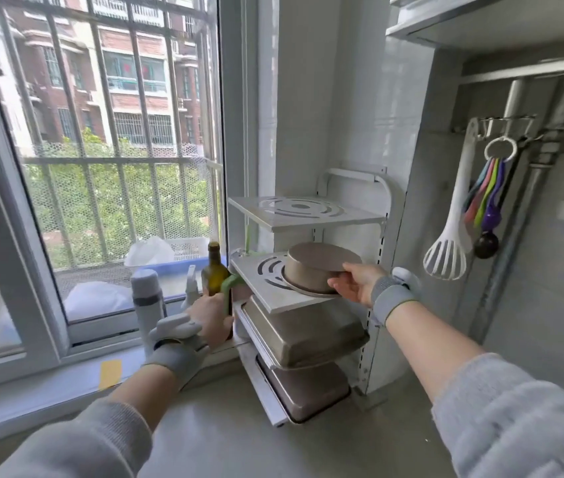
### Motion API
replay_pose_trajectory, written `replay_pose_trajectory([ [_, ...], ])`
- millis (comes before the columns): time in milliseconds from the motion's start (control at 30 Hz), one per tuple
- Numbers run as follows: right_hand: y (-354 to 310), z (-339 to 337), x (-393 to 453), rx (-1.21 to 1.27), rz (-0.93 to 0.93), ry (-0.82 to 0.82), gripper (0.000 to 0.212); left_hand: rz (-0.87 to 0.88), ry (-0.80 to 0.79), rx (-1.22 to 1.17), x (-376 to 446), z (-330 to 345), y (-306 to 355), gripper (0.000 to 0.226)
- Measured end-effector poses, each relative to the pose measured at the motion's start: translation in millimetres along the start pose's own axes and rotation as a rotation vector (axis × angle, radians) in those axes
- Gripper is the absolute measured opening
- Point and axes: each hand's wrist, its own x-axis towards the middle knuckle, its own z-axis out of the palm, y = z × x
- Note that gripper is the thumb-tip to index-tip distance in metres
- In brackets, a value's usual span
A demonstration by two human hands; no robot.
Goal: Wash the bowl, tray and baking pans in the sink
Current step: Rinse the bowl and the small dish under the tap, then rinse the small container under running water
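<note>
Both forearms reach forward from loose grey knit sleeves, each wrist wrapped in a grey fabric band carrying a white plastic device. The right hand (354, 282) is stretched out to the middle tier of a white perforated metal corner rack (310, 212), thumb on top and fingers curled under the near rim of a round matte-metal baking pan (318, 267) that sits upside down on that tier — a firm hold on its edge. The left hand (210, 317) is lower and nearer the window, its fingers curled round a green curved handle (229, 288) at the rack's left corner; what the handle belongs to cannot be told. Under the round pan, a rectangular dull-steel baking pan (303, 334) lies inverted on the next tier, and a darker rectangular metal tray (308, 391) lies on the lowest one, tilted forward toward the pale smooth countertop (273, 450). Just behind the left hand stand a dark green glass bottle (214, 267) and a white cylindrical flask with a grey band (148, 298) on the window sill. On the tiled wall to the right hang a white plastic slotted whisk (447, 250) and a ring of coloured measuring spoons (487, 198).
</note>
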Motion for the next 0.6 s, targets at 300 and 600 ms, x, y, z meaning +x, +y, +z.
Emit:
replay_pose_trajectory([
  [300,63.6,24.6,-58.7,-0.740,0.002,-0.115,0.043,-0.116,-0.294,0.170,-71.4,6.0,-85.2,0.034],
  [600,213.1,226.0,-192.4,-1.671,-0.247,-0.627,0.023,-0.261,-0.330,0.096,-270.2,-18.7,-279.6,0.034],
])
